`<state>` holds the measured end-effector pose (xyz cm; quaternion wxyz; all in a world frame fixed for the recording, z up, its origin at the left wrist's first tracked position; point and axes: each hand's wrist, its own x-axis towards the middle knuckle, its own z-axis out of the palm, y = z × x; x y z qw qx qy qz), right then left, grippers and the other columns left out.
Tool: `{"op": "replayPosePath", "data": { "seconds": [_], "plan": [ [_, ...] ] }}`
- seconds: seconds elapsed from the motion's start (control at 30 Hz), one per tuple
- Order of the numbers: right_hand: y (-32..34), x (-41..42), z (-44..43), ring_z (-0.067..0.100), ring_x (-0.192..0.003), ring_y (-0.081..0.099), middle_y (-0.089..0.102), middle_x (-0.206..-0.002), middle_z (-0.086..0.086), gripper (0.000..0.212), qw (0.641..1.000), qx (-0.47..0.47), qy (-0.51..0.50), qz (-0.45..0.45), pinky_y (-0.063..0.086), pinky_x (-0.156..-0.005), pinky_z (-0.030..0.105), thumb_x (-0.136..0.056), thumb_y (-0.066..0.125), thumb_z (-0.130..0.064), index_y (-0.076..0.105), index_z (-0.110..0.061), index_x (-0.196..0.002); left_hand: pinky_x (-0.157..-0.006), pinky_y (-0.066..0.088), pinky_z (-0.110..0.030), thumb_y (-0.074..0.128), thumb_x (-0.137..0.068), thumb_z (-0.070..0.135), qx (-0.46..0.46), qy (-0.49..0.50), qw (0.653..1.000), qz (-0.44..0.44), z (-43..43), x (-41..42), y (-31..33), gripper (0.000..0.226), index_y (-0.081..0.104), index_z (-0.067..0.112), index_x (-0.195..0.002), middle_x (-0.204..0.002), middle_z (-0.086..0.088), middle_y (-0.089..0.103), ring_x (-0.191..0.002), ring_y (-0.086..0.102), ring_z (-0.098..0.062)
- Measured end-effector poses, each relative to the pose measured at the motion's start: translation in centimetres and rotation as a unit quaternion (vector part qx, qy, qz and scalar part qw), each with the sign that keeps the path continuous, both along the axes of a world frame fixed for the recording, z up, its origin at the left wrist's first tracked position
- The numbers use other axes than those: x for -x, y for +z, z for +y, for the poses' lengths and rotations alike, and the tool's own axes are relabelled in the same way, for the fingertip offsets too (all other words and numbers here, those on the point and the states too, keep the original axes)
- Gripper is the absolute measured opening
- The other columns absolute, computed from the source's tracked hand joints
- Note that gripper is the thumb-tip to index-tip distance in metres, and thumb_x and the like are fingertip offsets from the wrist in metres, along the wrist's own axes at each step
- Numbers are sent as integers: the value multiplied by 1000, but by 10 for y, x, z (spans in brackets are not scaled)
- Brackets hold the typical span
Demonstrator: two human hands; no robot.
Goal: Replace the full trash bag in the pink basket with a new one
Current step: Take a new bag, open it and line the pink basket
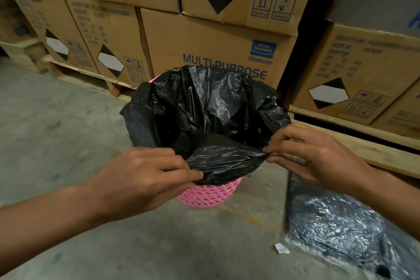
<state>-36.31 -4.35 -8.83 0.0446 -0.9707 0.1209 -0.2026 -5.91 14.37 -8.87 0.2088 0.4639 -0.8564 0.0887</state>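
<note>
Head view. The left hand and right hand each pinched the near hem of the bag, drawn taut between them. The basket stood on the floor directly under and beyond the hands. Judged step: cuffing the hem over the rim. It should be pulled outward and down evenly, with slack left inside. A second bag lay below the right hand, cut off by the frame; its fill could not be determined. Plastic hid most of the basket's far rim.

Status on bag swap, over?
Left hand, right hand both pinch near edge of black bag. It sits open in pink basket. Second bag on floor at right, clear of basket.
</note>
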Motion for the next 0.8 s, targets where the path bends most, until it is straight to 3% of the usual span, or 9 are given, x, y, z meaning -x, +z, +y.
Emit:
{"op": "replayPosePath", "data": {
  "seconds": [0.1, 0.2, 0.3, 0.37, 0.43, 0.53, 0.6, 0.73, 0.8],
  "plan": [
    [7, -4, 5, 12, -85, 64, 68, -93, -4, 25, 1000, -23, -14, -8, 51, -76, 29, -98, 65, -37, 77, -15, -103, -68, 50, -10, 68, -92, 35, -43, 62, 985, 152, 7, 4, -1, 20, 70, 22, -108, -85, 14, 72, -75, 67, 2],
    [9, -14, 7, 11, -73, 63, 69, -81, -11, 34, 998, 4, -58, 17, 46, -70, 31, -100, 51, -49, 72, -22, -99, -56, 49, -15, 67, -88, 40, -51, 149, 949, 273, 12, 7, -9, 22, 60, 29, -106, -78, 18, 67, -66, 65, 0],
    [8, -21, 7, 19, -74, 63, 64, -81, -8, 40, 993, 60, -88, 50, 46, -69, 38, -99, 48, -57, 70, -23, -101, -71, 43, -13, 71, -79, 46, -10, 257, 930, 261, 7, 3, -10, 40, 53, 34, -112, -95, 19, 58, -85, 58, -3],
    [12, -23, 8, 20, -84, 56, 57, -92, -4, 41, 992, 71, -97, 47, 45, -71, 40, -96, 51, -58, 70, -23, -103, -99, 36, -19, 68, -80, 56, -28, 307, 921, 240, 1, -4, -10, 62, 46, 32, -133, -130, 10, 49, -122, 46, -9],
    [14, -26, 11, 21, -104, 56, 58, -113, 0, 44, 994, 57, -82, 51, 49, -84, 41, -95, 53, -58, 67, -22, -117, -117, 19, -32, 56, -78, 75, -121, 329, 903, 248, -2, -12, -14, 91, 24, 35, -153, -161, 11, 17, -150, 11, -8],
    [8, -31, 18, 15, -139, 45, 49, -151, -1, 59, 995, -17, -42, 92, 36, -115, 29, -98, 47, -62, 54, -24, -142, -120, 3, -35, 40, -71, 91, -211, 329, 883, 261, 0, -15, -22, 110, -4, 38, -157, -163, 17, -21, -144, -25, 5],
    [4, -35, 23, 7, -143, 38, 44, -157, -8, 68, 990, -55, -47, 124, 24, -117, 16, -97, 41, -67, 42, -27, -153, -118, 4, -31, 52, -69, 85, -210, 338, 868, 296, 1, -14, -21, 117, -10, 38, -156, -161, 18, -27, -143, -23, 5],
    [-6, -45, 28, 12, -121, 61, 66, -136, -7, 60, 988, -33, -17, 147, 45, -103, 35, -103, 35, -60, 54, -22, -146, -123, 13, -36, 68, -58, 84, -237, 347, 830, 368, -5, -19, -13, 134, -11, 37, -156, -163, 21, -14, -149, -8, 2],
    [-7, -46, 30, 12, -117, 63, 68, -131, -6, 60, 988, -37, -15, 148, 48, -100, 37, -104, 35, -60, 54, -21, -145, -118, 26, -26, 73, -62, 76, -246, 329, 811, 417, -6, -19, -12, 121, 0, 46, -154, -158, 33, 14, -144, 18, 11]
  ]
}}
